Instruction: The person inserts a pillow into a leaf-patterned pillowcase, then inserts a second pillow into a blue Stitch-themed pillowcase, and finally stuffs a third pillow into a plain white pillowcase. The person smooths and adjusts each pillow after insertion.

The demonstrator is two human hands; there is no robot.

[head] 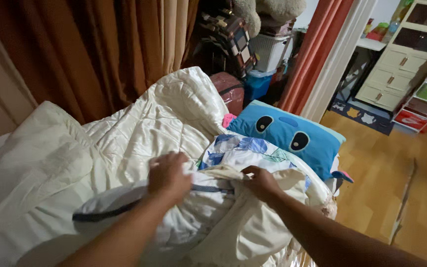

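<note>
Head view is showing one bed, and one cream quilted comforter (139,123) is lying heaped across its left and middle. Two hands are working near the camera at the centre. One left hand (168,175) is pressing down, fingers curled, on one white pillow with a dark stripe (124,205), which is lying at the near centre on the comforter. Whether this hand is gripping the pillow or only resting on it cannot be told. One right hand (260,182), just right of the left one, is pinching closed on the gathered opening of one cream pillowcase (243,227), which is bunching around the pillow's right end. One patterned blue and white cloth (245,148) is lying just beyond the hands. One blue cushion with a cartoon face (287,136) is sitting farther right at the bed's edge.

Brown curtains (90,44) are hanging at far left. One stack of bags and boxes (243,44) is standing at far centre. One orange curtain (317,49) is hanging right of it. Wooden floor (391,183) is spreading right, and one cream drawer unit (396,64) is standing at far right.
</note>
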